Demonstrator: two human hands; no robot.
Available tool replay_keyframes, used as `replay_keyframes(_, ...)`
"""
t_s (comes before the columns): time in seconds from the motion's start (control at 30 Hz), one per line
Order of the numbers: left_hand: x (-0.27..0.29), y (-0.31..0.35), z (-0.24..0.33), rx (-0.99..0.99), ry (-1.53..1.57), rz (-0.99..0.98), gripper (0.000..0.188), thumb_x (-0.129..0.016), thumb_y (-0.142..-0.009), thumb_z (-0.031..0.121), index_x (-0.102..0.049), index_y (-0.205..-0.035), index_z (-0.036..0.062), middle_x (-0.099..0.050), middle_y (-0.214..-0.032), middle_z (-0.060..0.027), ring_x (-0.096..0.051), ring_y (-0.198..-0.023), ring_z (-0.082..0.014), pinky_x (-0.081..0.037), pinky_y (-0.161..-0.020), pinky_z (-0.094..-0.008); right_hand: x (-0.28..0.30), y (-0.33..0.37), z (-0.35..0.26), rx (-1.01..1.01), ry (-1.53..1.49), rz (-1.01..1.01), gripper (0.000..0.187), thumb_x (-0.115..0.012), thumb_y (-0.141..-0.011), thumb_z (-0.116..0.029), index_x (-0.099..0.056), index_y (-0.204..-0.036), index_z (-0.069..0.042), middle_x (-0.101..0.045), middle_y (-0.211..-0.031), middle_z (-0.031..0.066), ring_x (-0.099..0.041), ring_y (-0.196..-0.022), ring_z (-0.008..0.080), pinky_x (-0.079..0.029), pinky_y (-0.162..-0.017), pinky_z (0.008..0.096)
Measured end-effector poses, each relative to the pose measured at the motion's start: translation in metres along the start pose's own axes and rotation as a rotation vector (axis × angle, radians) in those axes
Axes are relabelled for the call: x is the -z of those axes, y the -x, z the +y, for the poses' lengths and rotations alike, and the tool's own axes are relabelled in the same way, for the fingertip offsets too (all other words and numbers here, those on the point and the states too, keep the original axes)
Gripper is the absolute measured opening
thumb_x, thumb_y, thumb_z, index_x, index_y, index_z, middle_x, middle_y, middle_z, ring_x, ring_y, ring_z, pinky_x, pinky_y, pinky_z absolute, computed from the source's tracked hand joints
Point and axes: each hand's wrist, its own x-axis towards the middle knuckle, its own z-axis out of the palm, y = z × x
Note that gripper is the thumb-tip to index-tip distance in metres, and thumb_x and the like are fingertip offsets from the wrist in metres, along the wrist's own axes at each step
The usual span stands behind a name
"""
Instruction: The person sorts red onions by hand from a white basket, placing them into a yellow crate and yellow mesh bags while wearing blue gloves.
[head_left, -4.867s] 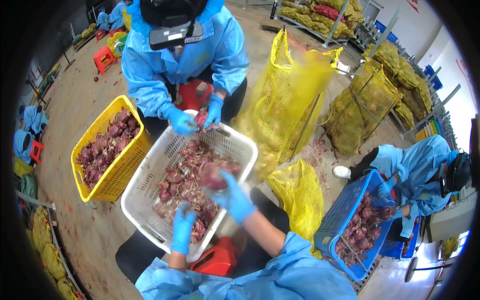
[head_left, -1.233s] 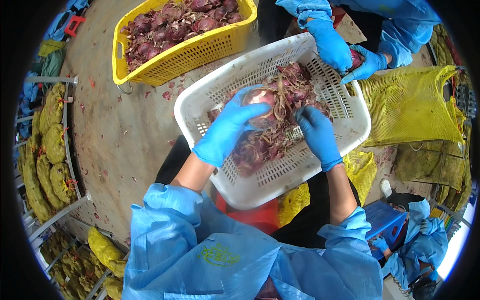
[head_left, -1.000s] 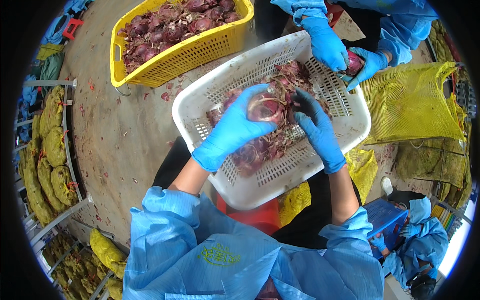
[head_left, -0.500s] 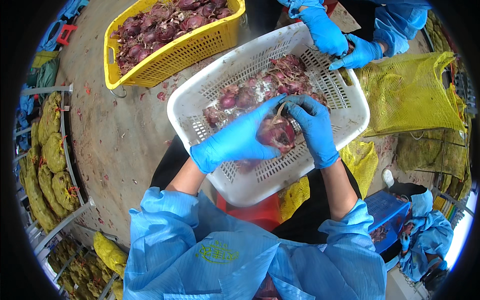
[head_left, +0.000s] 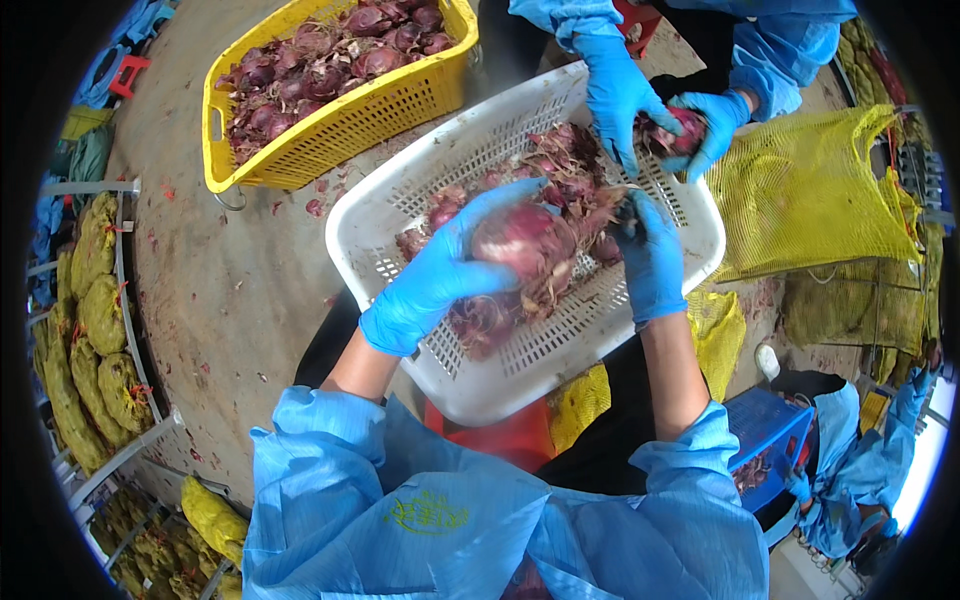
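Observation:
Over the white slotted basket (head_left: 350, 255), my left hand (head_left: 425, 285) in a blue glove is closed round a red onion (head_left: 522, 243), which is blurred by motion. To its right, my gloved right hand (head_left: 655, 265) has its fingers curled together. Its fingertips look dark, beside pale dry onion skin (head_left: 602, 212), and what they pinch cannot be made out. More red onions (head_left: 485, 322) and loose skins lie in the basket below. At the far right rim, another person's blue-gloved hands (head_left: 715, 125) hold a red onion (head_left: 682, 130).
A yellow crate (head_left: 350, 115) heaped with red onions stands on the floor at the far left. Yellow mesh sacks (head_left: 800, 190) lie at the right. Beyond my right arm are a blue crate (head_left: 765, 435) and another person (head_left: 870, 460). Filled sacks (head_left: 100, 330) sit behind rails at left.
My right hand has moved away from the onion toward the right, and dry skin now shows near its fingers. The other person's hands have parted, showing their onion.

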Motion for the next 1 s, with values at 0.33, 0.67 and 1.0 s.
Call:
replay_keyframes(0.33,0.008,-0.004,-0.022,-0.19,-0.247,0.455,0.085,-0.078,-0.072,0.003,-0.035,-0.145,0.0063,-0.046,-0.135,-0.0132,-0.047,-0.126,-0.0236,-0.04,-0.106,-0.0352,-0.054,0.047,-0.016,-0.267,0.322,-0.597,0.044,-0.066,-0.091,-0.024,-0.054,-0.125,0.001,-0.063,-0.107,0.0067,-0.061,-0.091,0.0115,-0.049,-0.082,0.0251)
replay_keyframes(0.67,-0.002,-0.006,-0.021,-0.071,-0.38,0.494,0.071,-0.077,-0.077,0.012,-0.042,-0.138,0.004,-0.049,-0.131,-0.011,-0.049,-0.122,-0.0196,-0.04,-0.105,-0.0336,-0.063,0.049,0.006,0.017,0.448,-0.39,0.016,-0.063,-0.09,-0.01,-0.06,-0.101,0.0,-0.063,-0.087,0.002,-0.058,-0.08,0.0069,-0.05,-0.073,0.0243)
replay_keyframes(1.0,0.017,-0.002,-0.024,-0.029,0.475,0.589,0.055,-0.055,-0.095,0.039,-0.044,-0.138,0.0064,-0.05,-0.138,-0.0139,-0.052,-0.124,-0.0328,-0.044,-0.103,-0.0505,-0.039,0.023,0.001,0.107,0.438,-0.252,0.007,-0.06,-0.091,-0.006,-0.062,-0.096,-0.002,-0.06,-0.084,-0.0015,-0.052,-0.074,0.005,-0.046,-0.067,0.0211)
